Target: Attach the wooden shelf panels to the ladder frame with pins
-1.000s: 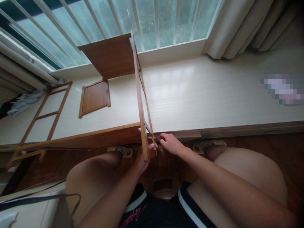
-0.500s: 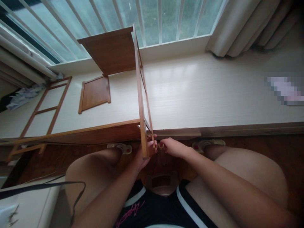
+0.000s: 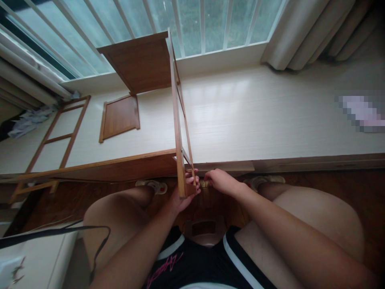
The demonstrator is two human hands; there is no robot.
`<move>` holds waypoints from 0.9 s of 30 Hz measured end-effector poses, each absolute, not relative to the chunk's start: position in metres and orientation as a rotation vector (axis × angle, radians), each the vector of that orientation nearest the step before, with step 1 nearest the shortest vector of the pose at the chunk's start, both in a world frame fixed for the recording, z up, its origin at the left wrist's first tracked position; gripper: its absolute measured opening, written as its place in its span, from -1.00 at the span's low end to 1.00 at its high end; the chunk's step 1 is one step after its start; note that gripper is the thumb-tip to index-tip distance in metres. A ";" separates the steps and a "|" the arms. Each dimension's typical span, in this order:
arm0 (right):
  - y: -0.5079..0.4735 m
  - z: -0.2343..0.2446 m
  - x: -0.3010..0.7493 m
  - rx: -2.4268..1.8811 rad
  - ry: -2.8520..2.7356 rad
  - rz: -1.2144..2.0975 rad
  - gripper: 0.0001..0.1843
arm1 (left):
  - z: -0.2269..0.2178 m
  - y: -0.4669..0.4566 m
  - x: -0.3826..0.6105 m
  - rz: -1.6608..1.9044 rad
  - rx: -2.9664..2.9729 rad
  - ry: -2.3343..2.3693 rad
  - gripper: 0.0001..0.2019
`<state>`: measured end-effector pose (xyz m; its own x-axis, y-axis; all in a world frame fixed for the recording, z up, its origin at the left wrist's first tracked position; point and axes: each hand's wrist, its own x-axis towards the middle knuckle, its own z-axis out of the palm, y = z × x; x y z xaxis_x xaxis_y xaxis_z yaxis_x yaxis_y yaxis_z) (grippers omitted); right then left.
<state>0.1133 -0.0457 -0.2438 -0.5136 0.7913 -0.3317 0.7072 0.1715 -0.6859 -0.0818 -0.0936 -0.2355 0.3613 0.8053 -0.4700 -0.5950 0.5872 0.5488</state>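
My left hand (image 3: pixel 185 192) is wrapped round the near end of a wooden frame (image 3: pixel 177 132), its fingers curled about the lower bars. This frame stands upright on the sill and joins a long wooden board (image 3: pixel 120 168) and a square wooden panel (image 3: pixel 141 60). Just right of the frame's end is my right hand (image 3: pixel 221 181), apart from it, with fingers bent together. Whatever those fingertips may pinch is too small or hidden to make out.
A loose wooden panel (image 3: pixel 122 118) and a ladder-like wooden frame (image 3: pixel 60 136) lie to the left on the white sill (image 3: pixel 255 116). Behind are a barred window (image 3: pixel 207 24) and a curtain (image 3: pixel 288 36). A white cabinet (image 3: pixel 39 257) with a dark strap (image 3: pixel 75 228) stands at lower left.
My right hand has shifted slightly right and up, away from the frame's end. My left hand keeps its grip, and the wooden pieces are nearly unchanged.
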 end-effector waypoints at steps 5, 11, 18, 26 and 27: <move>-0.039 -0.238 0.117 -1.453 -2.122 1.359 -0.72 | -0.236 -0.093 -0.082 0.913 0.314 0.810 -0.66; -0.039 -0.227 0.120 -1.294 -1.555 1.617 -0.84 | -0.237 -0.094 -0.082 0.926 0.316 0.820 -0.67; -0.043 -0.215 0.121 -1.321 -1.663 1.355 -0.91 | -0.238 -0.094 -0.082 0.941 0.328 0.837 -0.68; -0.050 -0.217 0.116 -1.233 -1.336 1.528 -0.84 | -0.240 -0.095 -0.078 0.993 0.377 0.884 -0.68; -0.050 -0.219 0.116 -1.234 -1.346 1.523 -0.82 | -0.240 -0.095 -0.077 0.996 0.378 0.893 -0.68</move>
